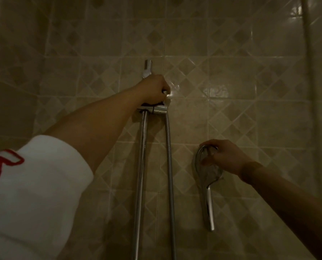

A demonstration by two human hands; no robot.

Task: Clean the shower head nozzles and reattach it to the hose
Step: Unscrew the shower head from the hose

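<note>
A dim view from head height toward a tiled shower wall, with two bare arms reaching forward.

The left hand is raised at the centre of the view. Its fingers are curled around the top end of one metal hose, just above one chrome bracket. The bracket sits on one upright chrome rail fixed to the wall. The hose hangs straight down from the bracket, just beside the rail on its right, and both run out of the bottom of the view. A white sleeve with red stitching covers the left upper arm.

The right hand is lower and to the right, well apart from the hose. Its fingers and thumb grip the round face end of one chrome shower head. The head hangs upright with its handle pointing down, close to the wall. It is not joined to the hose. Its nozzles are too dark and blurred to make out.

One pale vertical pipe runs down the wall at far right.
</note>
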